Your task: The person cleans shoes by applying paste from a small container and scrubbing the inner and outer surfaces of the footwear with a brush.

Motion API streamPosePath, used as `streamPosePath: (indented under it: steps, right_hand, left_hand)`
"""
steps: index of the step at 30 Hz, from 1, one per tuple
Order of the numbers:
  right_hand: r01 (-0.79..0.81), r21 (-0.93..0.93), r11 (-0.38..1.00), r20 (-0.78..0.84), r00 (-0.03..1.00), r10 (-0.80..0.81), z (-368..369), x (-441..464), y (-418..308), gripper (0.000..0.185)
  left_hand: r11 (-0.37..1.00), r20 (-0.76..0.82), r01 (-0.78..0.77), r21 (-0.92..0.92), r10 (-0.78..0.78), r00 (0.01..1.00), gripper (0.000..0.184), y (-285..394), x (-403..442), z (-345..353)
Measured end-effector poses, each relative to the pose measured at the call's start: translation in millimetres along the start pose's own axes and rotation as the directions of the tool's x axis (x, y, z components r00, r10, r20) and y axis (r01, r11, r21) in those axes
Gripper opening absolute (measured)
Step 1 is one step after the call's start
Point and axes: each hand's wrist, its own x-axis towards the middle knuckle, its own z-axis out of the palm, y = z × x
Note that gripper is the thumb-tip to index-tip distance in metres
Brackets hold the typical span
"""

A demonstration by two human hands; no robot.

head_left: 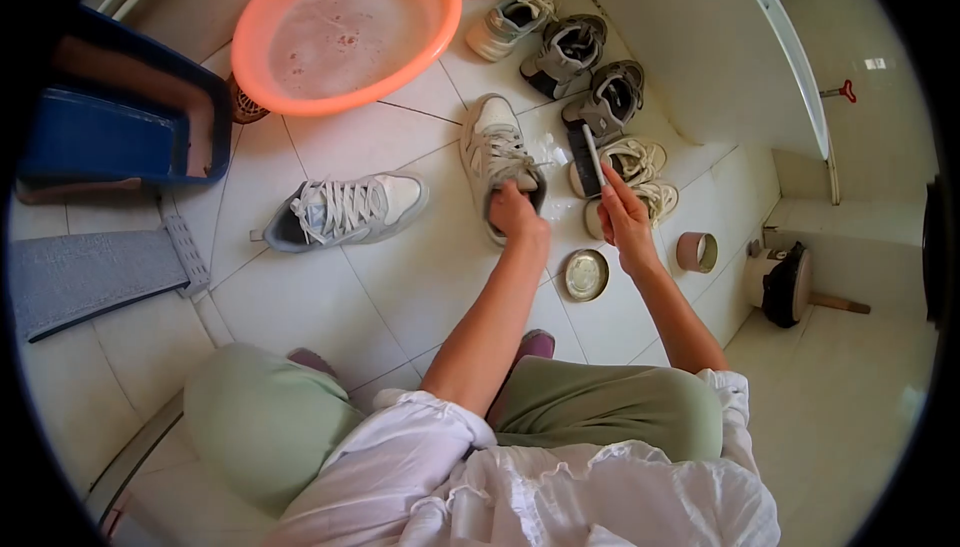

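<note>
My left hand (516, 213) is closed on a white and grey sneaker (493, 127) at its opening, with some fingers hidden inside the shoe. The sneaker stands upright on the tiles, toe pointing away from me. My right hand (626, 219) grips a brush (592, 152) by its pale handle, and its dark bristles face left toward the sneaker. White foam (548, 152) lies on the floor between the brush and the sneaker. A similar sneaker with grey laces (345, 212) rests on the floor to the left.
An orange basin (446, 42) of cloudy water stands at the back. Several other shoes (566, 55) line the right side. Near my right arm are a round metal lid (586, 275) and a small round tin (697, 252). A blue bin (205, 137) is at the left.
</note>
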Motion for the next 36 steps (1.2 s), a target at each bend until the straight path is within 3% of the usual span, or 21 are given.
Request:
streamPosePath:
  steps: [2,4,6,8,9,10,12,14,18,20,22,24,25,26,28,30,32,33,34,36]
  right_hand:
    - [0.031,-0.043,0.999,-0.008,0.999,-0.031,11.4,8.5,0.0,0.045]
    - [0.172,-0.249,0.953,0.036,0.985,-0.168,26.1,13.5,4.6,0.044]
    - [0.327,-0.348,0.878,0.036,0.941,-0.336,47.2,18.8,24.8,0.039]
    - [0.463,-0.439,0.770,0.140,0.882,-0.451,63.7,23.8,40.2,0.037]
    - [0.514,-0.503,0.694,0.190,0.850,-0.492,69.2,29.0,46.6,0.038]
    - [0.506,-0.503,0.701,0.183,0.855,-0.485,74.1,30.0,39.0,0.038]
    - [0.472,-0.764,0.439,0.329,0.871,-0.365,78.0,35.9,24.2,0.038]
    - [0.465,-0.811,0.355,0.283,0.843,-0.458,71.1,70.0,43.9,0.036]
    - [0.363,-0.847,0.388,0.174,0.880,-0.443,67.0,101.8,44.8,0.037]
    - [0.415,-0.717,0.559,0.241,0.901,-0.360,75.5,77.2,37.4,0.036]
    - [0.491,-0.613,0.619,0.229,0.860,-0.455,84.0,42.3,42.9,0.036]
    - [0.447,-0.650,0.614,0.277,0.892,-0.357,87.8,12.8,32.6,0.040]
    - [0.492,-0.717,0.493,0.265,0.847,-0.460,85.7,19.7,50.5,0.039]
    - [0.534,-0.730,0.427,0.304,0.813,-0.497,79.5,36.9,61.7,0.038]
    - [0.471,-0.807,0.356,0.263,0.827,-0.497,68.8,73.3,52.7,0.036]
    - [0.453,-0.791,0.412,0.205,0.830,-0.519,67.4,90.4,52.8,0.036]
    - [0.429,-0.811,0.398,0.268,0.877,-0.400,79.4,76.6,43.2,0.036]
    - [0.554,-0.720,0.418,0.356,0.812,-0.462,86.9,58.8,48.5,0.036]
    - [0.556,-0.680,0.478,0.352,0.819,-0.453,93.8,39.3,44.2,0.038]
    - [0.560,-0.686,0.465,0.387,0.822,-0.418,80.0,31.9,54.8,0.041]
  left_hand:
    - [0.976,0.172,-0.209,0.052,0.198,0.965,0.010,26.5,-3.4,-3.9]
    - [0.962,0.256,-0.238,0.132,0.199,0.946,0.011,49.4,1.4,-9.9]
    - [0.971,0.249,-0.218,0.095,0.189,0.950,0.011,55.7,10.2,-14.2]
    - [0.998,0.401,0.045,-0.051,-0.020,0.916,0.014,52.2,40.3,-25.0]
    - [0.994,0.525,0.110,0.000,-0.093,0.846,0.026,56.1,46.7,-28.2]
    - [0.994,0.520,0.113,0.009,-0.101,0.848,0.026,66.6,41.8,-25.7]
    - [0.944,0.592,0.330,-0.002,-0.265,0.761,0.037,82.9,33.1,-18.9]
    - [0.938,0.580,0.346,0.030,-0.298,0.758,0.047,78.9,36.2,-21.0]
    - [0.946,0.611,0.321,0.040,-0.277,0.741,0.053,77.5,40.7,-21.0]
    - [0.954,0.689,0.273,0.123,-0.280,0.668,0.053,82.9,42.5,-19.8]
    - [0.948,0.666,0.284,0.143,-0.304,0.681,0.050,85.5,42.3,-21.1]
    - [0.943,0.591,0.310,0.121,-0.319,0.741,0.049,89.9,30.6,-17.1]
    - [0.951,0.604,0.283,0.127,-0.300,0.738,0.064,86.5,29.6,-18.5]
    - [0.948,0.595,0.287,0.135,-0.309,0.742,0.064,82.1,31.6,-20.2]
    - [0.969,0.632,0.201,0.144,-0.246,0.734,0.071,73.8,42.1,-21.8]
    - [0.961,0.640,0.220,0.168,-0.276,0.717,0.071,80.2,40.5,-19.5]
    - [0.941,0.621,0.311,0.130,-0.322,0.715,0.072,84.6,44.5,-16.8]
    - [0.951,0.489,0.258,0.172,-0.310,0.816,0.072,92.3,32.2,-10.5]
    - [0.950,0.485,0.260,0.171,-0.310,0.817,0.072,91.7,34.6,-11.9]
    - [0.942,0.588,0.302,0.147,-0.329,0.739,0.072,87.2,39.6,-19.3]
